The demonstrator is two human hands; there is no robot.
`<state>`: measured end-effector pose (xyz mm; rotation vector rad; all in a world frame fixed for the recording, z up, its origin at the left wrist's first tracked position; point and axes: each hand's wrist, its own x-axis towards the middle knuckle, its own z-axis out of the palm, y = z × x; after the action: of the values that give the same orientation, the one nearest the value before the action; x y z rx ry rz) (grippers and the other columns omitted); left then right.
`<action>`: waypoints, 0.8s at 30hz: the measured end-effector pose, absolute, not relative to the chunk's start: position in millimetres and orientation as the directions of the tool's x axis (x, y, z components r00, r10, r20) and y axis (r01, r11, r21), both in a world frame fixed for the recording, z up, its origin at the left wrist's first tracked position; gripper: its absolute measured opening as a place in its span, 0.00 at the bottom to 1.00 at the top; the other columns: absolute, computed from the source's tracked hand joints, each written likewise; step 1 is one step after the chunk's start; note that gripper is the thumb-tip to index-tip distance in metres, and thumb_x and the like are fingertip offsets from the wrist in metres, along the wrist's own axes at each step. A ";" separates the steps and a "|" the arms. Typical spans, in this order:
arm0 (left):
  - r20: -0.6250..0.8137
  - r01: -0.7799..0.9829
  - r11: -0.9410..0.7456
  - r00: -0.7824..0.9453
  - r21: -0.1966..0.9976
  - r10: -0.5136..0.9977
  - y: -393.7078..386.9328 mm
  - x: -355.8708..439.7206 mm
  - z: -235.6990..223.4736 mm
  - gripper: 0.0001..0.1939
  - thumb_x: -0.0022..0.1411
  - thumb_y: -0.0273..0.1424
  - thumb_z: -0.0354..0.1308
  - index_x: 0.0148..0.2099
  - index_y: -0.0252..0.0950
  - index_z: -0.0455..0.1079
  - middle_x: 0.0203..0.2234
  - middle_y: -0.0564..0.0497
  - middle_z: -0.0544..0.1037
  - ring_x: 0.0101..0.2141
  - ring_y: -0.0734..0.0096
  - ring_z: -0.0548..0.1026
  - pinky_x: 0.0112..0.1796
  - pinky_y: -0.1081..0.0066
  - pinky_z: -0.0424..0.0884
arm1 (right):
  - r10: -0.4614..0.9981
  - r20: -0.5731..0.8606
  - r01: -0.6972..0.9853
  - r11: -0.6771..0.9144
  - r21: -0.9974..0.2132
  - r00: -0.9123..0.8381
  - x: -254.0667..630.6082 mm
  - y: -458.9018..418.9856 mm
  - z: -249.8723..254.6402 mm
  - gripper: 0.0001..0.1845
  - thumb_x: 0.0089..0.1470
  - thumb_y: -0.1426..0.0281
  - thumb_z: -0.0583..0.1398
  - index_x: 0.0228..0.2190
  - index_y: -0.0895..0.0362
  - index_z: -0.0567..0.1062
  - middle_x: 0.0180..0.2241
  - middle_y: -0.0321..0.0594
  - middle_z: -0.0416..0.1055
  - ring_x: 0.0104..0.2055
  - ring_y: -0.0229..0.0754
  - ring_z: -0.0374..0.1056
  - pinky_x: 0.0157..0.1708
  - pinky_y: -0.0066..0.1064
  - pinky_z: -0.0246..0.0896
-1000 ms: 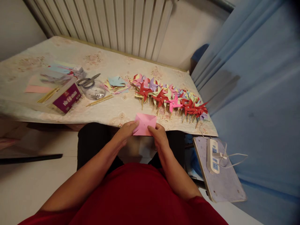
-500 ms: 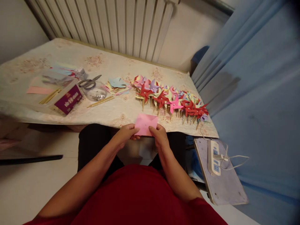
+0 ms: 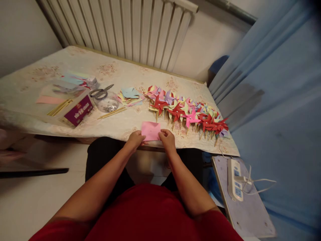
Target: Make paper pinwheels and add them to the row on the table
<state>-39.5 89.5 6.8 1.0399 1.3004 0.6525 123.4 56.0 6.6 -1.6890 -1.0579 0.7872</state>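
A square of pink paper (image 3: 150, 131) with a small dark spot near its middle is held up at the table's front edge. My left hand (image 3: 135, 139) pinches its left side, thumb on the near face. At the right edge, my right hand (image 3: 167, 138) grips the paper between thumb and fingers. Just beyond stand many paper pinwheels (image 3: 192, 117) on sticks, in red, pink, yellow and purple. Left of them lies a pile of cut paper pieces (image 3: 130, 95), a blue one on top.
Scissors (image 3: 101, 92) rest across a round clear dish (image 3: 109, 105) of small shiny pieces. Beside it are loose wooden sticks (image 3: 112, 113) and a clear box (image 3: 77, 112) with a purple label. A power strip (image 3: 235, 180) lies on a board at right, near a blue curtain (image 3: 283, 100).
The right hand has shifted from the paper's lower right front to its right edge, leaving more of the sheet showing. The view has tilted slightly, so the table sits lower and further right.
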 end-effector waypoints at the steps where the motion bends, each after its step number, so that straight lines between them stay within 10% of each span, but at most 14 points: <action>1: -0.494 0.179 0.466 0.169 0.867 0.853 96.1 -39.6 2.0 0.08 0.51 0.27 0.58 0.32 0.36 0.61 0.20 0.56 0.70 0.22 0.74 0.74 0.22 0.78 0.64 | 0.895 0.015 0.377 -0.172 -0.910 0.445 126.0 58.9 1.7 0.15 0.45 0.67 0.58 0.36 0.59 0.75 0.26 0.36 0.71 0.30 0.40 0.66 0.35 0.31 0.61; 8: -0.519 0.178 0.490 0.215 0.854 0.827 104.9 -43.6 -11.6 0.06 0.56 0.29 0.54 0.36 0.37 0.59 0.20 0.54 0.72 0.23 0.70 0.75 0.26 0.73 0.69 | 0.917 0.391 0.810 0.167 -0.562 0.083 123.7 48.3 -20.1 0.19 0.56 0.75 0.48 0.45 0.62 0.72 0.42 0.51 0.72 0.46 0.47 0.65 0.49 0.40 0.59; 12: -0.464 0.413 0.371 0.151 0.832 0.873 102.8 -50.1 -10.3 0.08 0.58 0.33 0.51 0.39 0.36 0.60 0.23 0.52 0.74 0.25 0.68 0.75 0.29 0.70 0.69 | 0.921 0.325 0.868 0.333 -0.369 -0.216 110.0 50.2 -25.5 0.24 0.56 0.79 0.48 0.53 0.62 0.67 0.52 0.52 0.66 0.55 0.48 0.58 0.56 0.44 0.54; 16: -0.087 0.776 -0.003 0.075 0.630 0.993 99.4 -62.0 -11.0 0.09 0.60 0.32 0.49 0.42 0.35 0.65 0.34 0.44 0.75 0.37 0.62 0.74 0.39 0.65 0.66 | 0.897 0.256 0.873 0.421 -0.245 -0.360 103.8 59.3 -34.7 0.26 0.56 0.79 0.50 0.56 0.63 0.64 0.58 0.54 0.60 0.62 0.49 0.50 0.59 0.46 0.49; 24: 0.247 0.840 -0.353 0.269 0.412 0.931 107.3 -67.4 -25.8 0.13 0.64 0.28 0.42 0.42 0.34 0.68 0.38 0.42 0.72 0.43 0.59 0.67 0.45 0.64 0.63 | 0.886 0.144 0.873 0.461 -0.162 -0.441 98.9 63.6 -37.6 0.24 0.57 0.79 0.51 0.55 0.67 0.63 0.59 0.58 0.59 0.64 0.52 0.47 0.62 0.47 0.42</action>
<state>-67.4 107.3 -25.8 2.3366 1.6559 0.6719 98.9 63.6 -37.6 -1.5281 -2.5015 0.0938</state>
